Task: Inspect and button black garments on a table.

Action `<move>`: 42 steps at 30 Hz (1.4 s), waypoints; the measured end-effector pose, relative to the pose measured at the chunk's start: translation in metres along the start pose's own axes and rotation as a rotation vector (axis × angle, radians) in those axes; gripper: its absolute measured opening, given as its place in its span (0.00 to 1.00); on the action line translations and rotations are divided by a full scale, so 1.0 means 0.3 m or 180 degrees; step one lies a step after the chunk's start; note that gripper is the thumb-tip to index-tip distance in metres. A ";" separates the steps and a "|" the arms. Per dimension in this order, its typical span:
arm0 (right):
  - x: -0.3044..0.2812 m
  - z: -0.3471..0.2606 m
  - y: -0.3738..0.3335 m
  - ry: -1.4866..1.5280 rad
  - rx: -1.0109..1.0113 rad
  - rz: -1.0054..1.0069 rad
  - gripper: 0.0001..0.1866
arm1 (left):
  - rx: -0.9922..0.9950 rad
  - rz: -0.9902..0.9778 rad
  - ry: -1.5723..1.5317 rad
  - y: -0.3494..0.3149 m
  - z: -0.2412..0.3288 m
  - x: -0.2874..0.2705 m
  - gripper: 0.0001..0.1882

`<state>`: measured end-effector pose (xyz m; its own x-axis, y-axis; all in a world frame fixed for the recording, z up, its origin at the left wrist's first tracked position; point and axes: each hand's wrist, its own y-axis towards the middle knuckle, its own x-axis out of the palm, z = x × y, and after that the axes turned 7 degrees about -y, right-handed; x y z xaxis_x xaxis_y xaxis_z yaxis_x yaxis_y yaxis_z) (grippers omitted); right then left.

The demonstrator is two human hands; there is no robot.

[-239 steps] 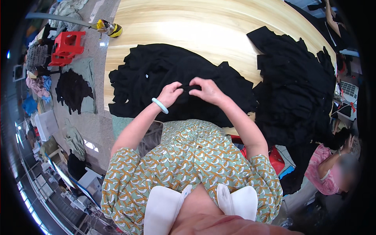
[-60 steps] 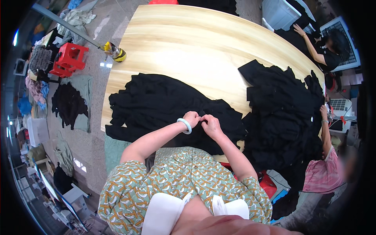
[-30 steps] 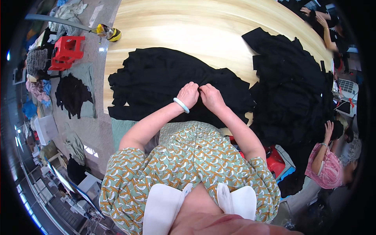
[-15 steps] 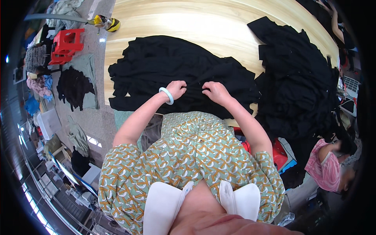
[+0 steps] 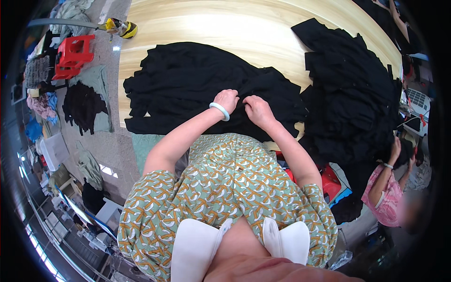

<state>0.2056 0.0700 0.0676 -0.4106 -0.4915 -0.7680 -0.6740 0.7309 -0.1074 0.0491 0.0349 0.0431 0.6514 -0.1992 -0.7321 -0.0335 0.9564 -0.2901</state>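
Observation:
A long black garment (image 5: pixel 188 77) lies spread across the wooden table in front of me, with folds running along it and stepped edges at its left end. My left hand (image 5: pixel 227 99), a pale bracelet on its wrist, has its fingers curled down in a pinch on the cloth. Close beside it on the right, my right hand (image 5: pixel 258 111) pinches the same garment, thumb and fingers bent together. A small gap separates the two hands. Exactly how much fabric sits between the fingertips is hard to see.
A heap of black garments (image 5: pixel 347 98) covers the table's right side. The pale wooden table (image 5: pixel 211 23) extends beyond. Red stools (image 5: pixel 73 56) and dark clothing (image 5: pixel 84 108) are on the floor at left. At lower right, a person in pink (image 5: pixel 385 192) reaches toward dark cloth.
My left hand has moved right and slightly away from me, closing the distance to my right hand, which has shifted little. The person at lower right now has both arms raised.

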 end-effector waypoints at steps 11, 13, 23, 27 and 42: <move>-0.174 -0.117 0.123 0.0870 0.0132 0.0321 0.07 | -0.0615 0.0268 -0.1735 0.050 0.108 -0.200 0.11; -0.157 -0.110 0.122 0.0865 0.0414 0.0369 0.08 | -0.0576 0.0241 -0.1464 0.045 0.128 -0.198 0.11; -0.125 -0.093 0.119 0.0319 -0.0011 0.0806 0.07 | 0.0304 0.0498 -0.0778 0.049 0.112 -0.182 0.09; -0.128 -0.090 0.120 -0.0065 -0.0226 0.0833 0.06 | 0.0348 0.0110 -0.0737 0.034 0.128 -0.206 0.08; -0.132 -0.073 0.117 -0.0062 -0.0161 0.0564 0.06 | 0.0257 0.0514 -0.0438 0.007 0.146 -0.143 0.05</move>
<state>0.1847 0.1049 0.1080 -0.5138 -0.3476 -0.7843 -0.6225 0.7802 0.0621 0.0542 0.0548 0.1008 0.7400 -0.0163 -0.6724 -0.0887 0.9886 -0.1216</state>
